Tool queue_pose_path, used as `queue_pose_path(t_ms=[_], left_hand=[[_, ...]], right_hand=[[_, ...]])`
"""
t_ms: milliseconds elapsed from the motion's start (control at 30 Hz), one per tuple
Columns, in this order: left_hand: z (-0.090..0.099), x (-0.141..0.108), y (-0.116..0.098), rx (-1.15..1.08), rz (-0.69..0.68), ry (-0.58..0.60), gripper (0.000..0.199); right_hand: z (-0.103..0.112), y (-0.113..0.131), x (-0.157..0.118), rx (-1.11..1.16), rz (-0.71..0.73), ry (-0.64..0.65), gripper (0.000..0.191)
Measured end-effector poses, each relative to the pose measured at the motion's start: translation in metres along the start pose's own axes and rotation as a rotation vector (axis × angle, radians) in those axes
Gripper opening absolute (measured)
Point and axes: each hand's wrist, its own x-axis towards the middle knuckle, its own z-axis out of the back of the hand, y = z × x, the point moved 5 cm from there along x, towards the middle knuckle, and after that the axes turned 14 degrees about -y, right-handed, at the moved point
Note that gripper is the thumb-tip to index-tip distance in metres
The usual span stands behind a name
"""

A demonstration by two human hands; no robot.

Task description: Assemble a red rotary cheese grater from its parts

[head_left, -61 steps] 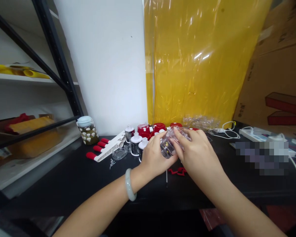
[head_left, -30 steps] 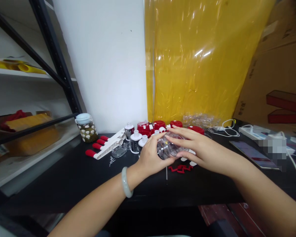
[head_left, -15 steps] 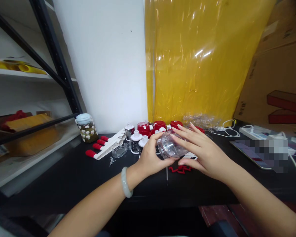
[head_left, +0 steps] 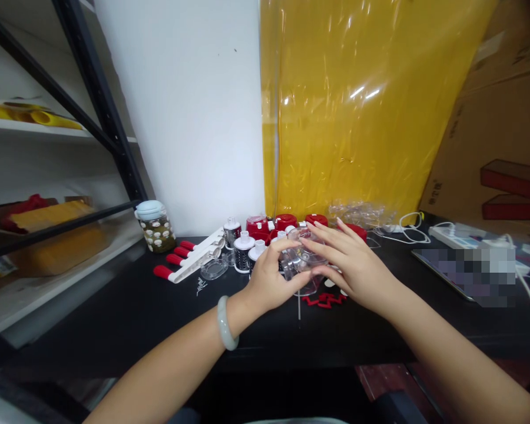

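Observation:
Between my hands, just over the black table, is a clear plastic container [head_left: 297, 263], tilted. My left hand [head_left: 268, 277] grips its left side with thumb and fingers. My right hand [head_left: 355, 268] holds it from the right, fingers stretched along its top and thumb below. Parts of the container are hidden by the fingers. Close behind stand white-topped grater drums [head_left: 244, 253] with perforated metal sides. Below the hands lie small red plastic pieces [head_left: 324, 301] and a thin metal rod [head_left: 299, 306].
White handles with red grips [head_left: 189, 259], a clear oval part [head_left: 214, 269] and several screws [head_left: 201, 286] lie to the left. Red housings [head_left: 285, 222] stand at the back. A patterned jar [head_left: 155, 228] is far left; a tablet [head_left: 441, 274] and power strip [head_left: 453, 237] are right.
The container has turned in my hands, its round end now facing more upward and its body lower. My right hand has shifted slightly left, its thumb closer to my left thumb.

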Motion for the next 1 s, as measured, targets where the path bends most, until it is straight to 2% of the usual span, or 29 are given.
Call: queue_pose_path(t_ms=[133, 233, 333, 633, 800, 1000], left_hand=[[-0.001, 0.001, 0.006, -0.012, 0.161, 0.003, 0.052], [-0.004, 0.002, 0.012, -0.071, 0.318, 0.035, 0.05], [-0.006, 0.003, 0.015, -0.133, 0.397, 0.045, 0.048], [-0.006, 0.003, 0.024, -0.111, 0.438, 0.062, 0.05], [-0.005, 0.006, 0.017, -0.093, 0.375, 0.104, 0.048], [-0.004, 0.005, 0.017, -0.061, 0.34, 0.092, 0.042]], right_hand=[[-0.007, -0.005, 0.001, 0.068, -0.11, -0.021, 0.047], [-0.009, -0.007, 0.002, 0.14, -0.142, -0.105, 0.036], [-0.012, -0.009, 0.003, 0.237, -0.163, -0.153, 0.028], [-0.023, -0.014, 0.006, 0.361, -0.227, -0.173, 0.025], [-0.022, -0.014, 0.006, 0.377, -0.21, -0.178, 0.025], [-0.022, -0.013, 0.009, 0.367, -0.172, -0.151, 0.024]])
